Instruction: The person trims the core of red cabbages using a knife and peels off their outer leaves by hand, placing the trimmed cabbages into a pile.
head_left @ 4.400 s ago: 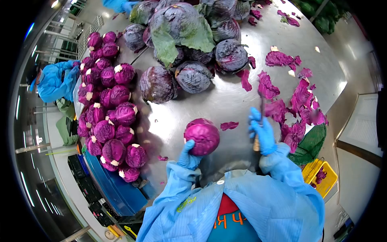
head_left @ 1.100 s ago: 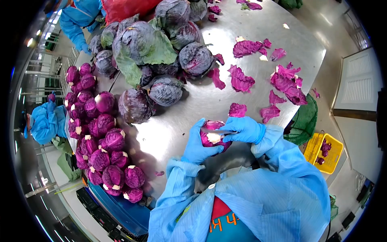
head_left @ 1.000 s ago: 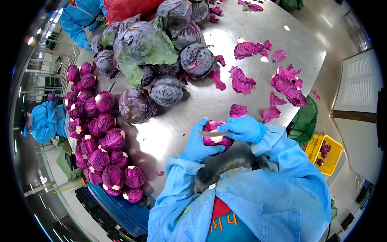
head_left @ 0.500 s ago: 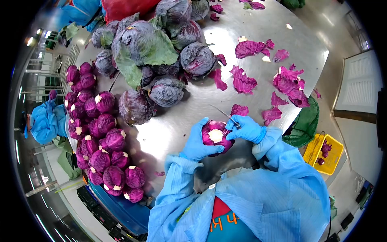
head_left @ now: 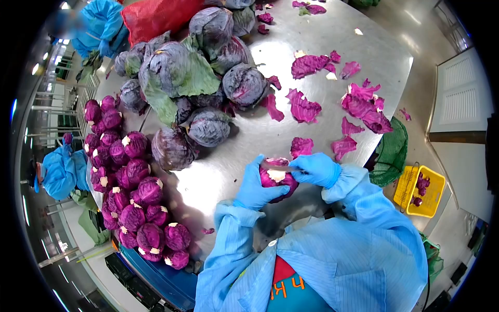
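Note:
My gloved left hand is wrapped round the left side of a red cabbage, whose pale cut stem end faces up toward me. In my gloved right hand is a knife, its blade lying across the top of the cabbage by the pale stem. The handle is hidden in my fingers. Just beyond the cabbage, a loose purple leaf rests on the metal table.
Untrimmed cabbages are heaped at the back, beside a red sack. Trimmed purple cabbages crowd the left edge. Loose leaves lie to the right. A green net and a yellow basket stand below. Co-workers in blue are at left.
The knife blade has come down from pointing away over the table to lying across the cabbage top. My right hand has turned slightly leftward. The camera view has shifted a little.

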The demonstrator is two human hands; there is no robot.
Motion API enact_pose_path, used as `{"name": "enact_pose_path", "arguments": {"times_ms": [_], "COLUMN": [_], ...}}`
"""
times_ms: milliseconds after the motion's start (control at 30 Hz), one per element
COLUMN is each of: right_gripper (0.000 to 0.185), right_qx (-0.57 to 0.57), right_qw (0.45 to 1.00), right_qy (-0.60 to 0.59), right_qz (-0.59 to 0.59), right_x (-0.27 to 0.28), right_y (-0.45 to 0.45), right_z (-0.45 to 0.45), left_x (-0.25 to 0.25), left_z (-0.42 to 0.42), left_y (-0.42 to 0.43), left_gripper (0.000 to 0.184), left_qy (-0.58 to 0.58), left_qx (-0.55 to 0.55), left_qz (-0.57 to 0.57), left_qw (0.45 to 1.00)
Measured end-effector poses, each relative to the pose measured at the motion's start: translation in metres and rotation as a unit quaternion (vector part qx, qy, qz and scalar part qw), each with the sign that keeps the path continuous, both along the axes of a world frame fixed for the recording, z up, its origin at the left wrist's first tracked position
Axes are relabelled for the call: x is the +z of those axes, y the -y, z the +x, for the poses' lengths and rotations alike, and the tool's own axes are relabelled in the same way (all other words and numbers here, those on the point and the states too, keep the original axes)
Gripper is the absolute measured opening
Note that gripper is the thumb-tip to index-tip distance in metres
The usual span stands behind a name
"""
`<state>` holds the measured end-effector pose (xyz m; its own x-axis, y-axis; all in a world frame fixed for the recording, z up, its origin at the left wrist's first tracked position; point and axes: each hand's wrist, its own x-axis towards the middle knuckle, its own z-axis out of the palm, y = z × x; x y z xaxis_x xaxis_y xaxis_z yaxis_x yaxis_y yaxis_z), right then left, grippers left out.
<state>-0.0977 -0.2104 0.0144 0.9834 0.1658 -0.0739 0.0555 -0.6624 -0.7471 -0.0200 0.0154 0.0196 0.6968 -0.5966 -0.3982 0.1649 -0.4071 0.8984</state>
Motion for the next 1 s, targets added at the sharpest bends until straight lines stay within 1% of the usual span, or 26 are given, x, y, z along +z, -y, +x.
{"name": "enact_pose_path", "arguments": {"times_ms": [67,100,167,200,300,333,433,467,533,567,600,700,733,767,833,867,933,967,1000], "right_gripper": [0.021,0.022,0.026,0.039,0.05,0.058,0.061,0.055,0.048,0.045,0.037,0.033,0.029,0.029,0.029,0.032,0.036,0.039,0.047], "right_qx": [-0.135,-0.158,-0.208,-0.221,-0.125,-0.126,-0.082,-0.052,-0.006,0.018,0.042,0.024,-0.027,-0.098,-0.227,-0.282,-0.239,-0.217,-0.202], "right_qw": [0.991,0.985,0.967,0.94,0.933,0.905,0.895,0.933,0.975,0.988,0.993,0.993,0.991,0.991,0.966,0.932,0.932,0.928,0.92], "right_qy": [0.009,0.01,0.007,-0.064,-0.2,-0.196,-0.144,-0.064,-0.066,-0.066,0.008,0.097,0.116,0.086,0.008,-0.05,-0.136,-0.179,-0.194], "right_qz": [0.02,0.063,0.147,0.252,0.272,0.356,0.414,0.351,0.212,0.14,0.107,-0.066,-0.06,-0.002,0.12,0.221,0.237,0.244,0.274], "right_x": [-0.017,-0.027,-0.042,-0.025,0.005,-0.006,-0.023,-0.029,-0.007,0.0,-0.007,-0.043,-0.052,-0.06,-0.044,-0.034,-0.019,-0.015,-0.02], "right_y": [0.005,0.008,0.012,0.005,-0.011,-0.012,-0.009,-0.008,-0.001,0.002,0.004,0.013,0.019,0.021,0.014,0.006,-0.008,-0.016,-0.023], "right_z": [-0.016,-0.02,-0.028,-0.024,0.0,0.005,0.011,0.01,0.016,0.018,0.017,0.018,0.012,0.005,-0.008,-0.013,-0.017,-0.019,-0.019], "left_x": [0.001,0.001,0.003,0.001,0.0,-0.003,-0.009,-0.01,-0.006,-0.005,-0.006,-0.008,-0.007,-0.008,-0.008,-0.005,-0.008,-0.008,-0.007], "left_z": [-0.001,-0.002,-0.002,-0.002,0.002,0.004,0.006,0.005,0.007,0.008,0.008,0.006,0.003,0.002,-0.003,-0.006,-0.003,-0.005,-0.006], "left_y": [-0.003,-0.006,-0.006,-0.007,-0.006,-0.008,-0.012,-0.011,-0.007,-0.005,-0.005,-0.008,-0.012,-0.015,-0.02,-0.024,-0.028,-0.031,-0.033], "left_gripper": [0.109,0.109,0.11,0.11,0.111,0.111,0.111,0.111,0.111,0.111,0.111,0.11,0.11,0.11,0.113,0.114,0.116,0.117,0.117], "left_qy": [-0.035,-0.054,-0.07,-0.078,-0.067,-0.056,-0.052,-0.056,-0.097,-0.117,-0.094,-0.03,-0.008,0.016,-0.042,-0.077,-0.131,-0.125,-0.119], "left_qx": [0.022,0.035,0.048,0.051,0.028,0.017,0.013,0.015,0.027,0.033,0.024,-0.004,-0.015,-0.025,0.032,0.058,0.082,0.076,0.07], "left_qz": [-0.038,-0.055,-0.048,-0.046,-0.04,-0.033,-0.032,-0.037,-0.028,-0.022,-0.023,-0.021,-0.023,-0.026,-0.065,-0.079,-0.123,-0.133,-0.142], "left_qw": [0.998,0.996,0.995,0.995,0.997,0.998,0.998,0.998,0.995,0.992,0.995,0.999,1.0,0.999,0.996,0.992,0.98,0.98,0.98]}}
